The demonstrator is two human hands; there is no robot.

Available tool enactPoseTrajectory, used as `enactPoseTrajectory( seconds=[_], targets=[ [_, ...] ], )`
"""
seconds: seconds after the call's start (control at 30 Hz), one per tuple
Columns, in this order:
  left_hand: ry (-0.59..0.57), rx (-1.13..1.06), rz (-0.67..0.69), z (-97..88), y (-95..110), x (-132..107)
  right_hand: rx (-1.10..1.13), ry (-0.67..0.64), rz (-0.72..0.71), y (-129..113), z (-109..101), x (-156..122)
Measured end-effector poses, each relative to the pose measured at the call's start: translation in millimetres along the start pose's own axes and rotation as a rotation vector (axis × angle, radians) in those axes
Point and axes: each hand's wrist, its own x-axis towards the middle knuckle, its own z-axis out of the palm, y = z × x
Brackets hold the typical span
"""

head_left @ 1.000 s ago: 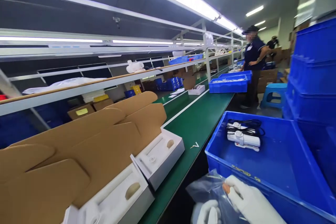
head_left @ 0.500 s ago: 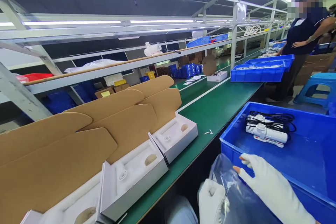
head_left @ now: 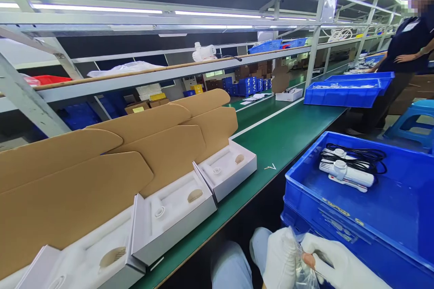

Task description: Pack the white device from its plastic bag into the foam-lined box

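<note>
My left hand [head_left: 280,259], in a white glove, is closed in a fist around a crumpled clear plastic bag [head_left: 305,277] at the bottom of the view. Against it, my right hand [head_left: 342,264] pinches the bag with a bare thumb tip showing through its white glove. The bag's lower part falls outside the frame. Beyond the hands stands a blue bin [head_left: 366,221], in which white cylindrical devices [head_left: 349,174] lie with black cables [head_left: 366,156] coiled over them.
Several open white boxes [head_left: 179,230] with brown cardboard lids [head_left: 166,137] and white moulded inserts line the green bench [head_left: 271,131]. Small white strips [head_left: 270,167] lie near its edge. More blue bins [head_left: 342,95] stand further along. A person [head_left: 407,49] is at the far right, beside a blue stool [head_left: 410,122].
My right hand has come down from beside the bin to my left hand and now pinches the bag. The bag, spread out before, is bunched between both hands. The view has shifted slightly left.
</note>
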Motion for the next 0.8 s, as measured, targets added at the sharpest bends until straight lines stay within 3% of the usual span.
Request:
enactPoseTrajectory(
  seconds=[0.2,0.27,0.37,0.43,0.5,0.6,0.7,0.8],
  targets=[
    [0.026,-0.114,-0.027,-25.4,6,6,0.244,0.21,-0.002,42,-13,4],
    [0.071,-0.04,0.03,-33.0,9,5,0.342,0.258,0.048,59,-19,8],
    [0.085,0.139,0.05,-29.5,17,3,0.479,0.218,0.148,64,-16,13],
    [0.016,0.198,0.009,-20.1,22,2,0.49,0.127,0.149,54,-8,15],
    [-0.03,0.229,-0.016,-13.6,24,0,0.382,0.008,0.129,40,0,17],
    [0.027,0.262,-0.084,-22.7,19,-5,0.078,0.055,0.19,32,-1,19],
    [0.228,0.223,-0.097,-49.0,6,-5,-0.145,0.275,0.192,42,-4,13],
    [0.478,-0.064,-0.036,-68.7,-4,-1,-0.39,0.373,0.046,45,1,-1]
  ],
)
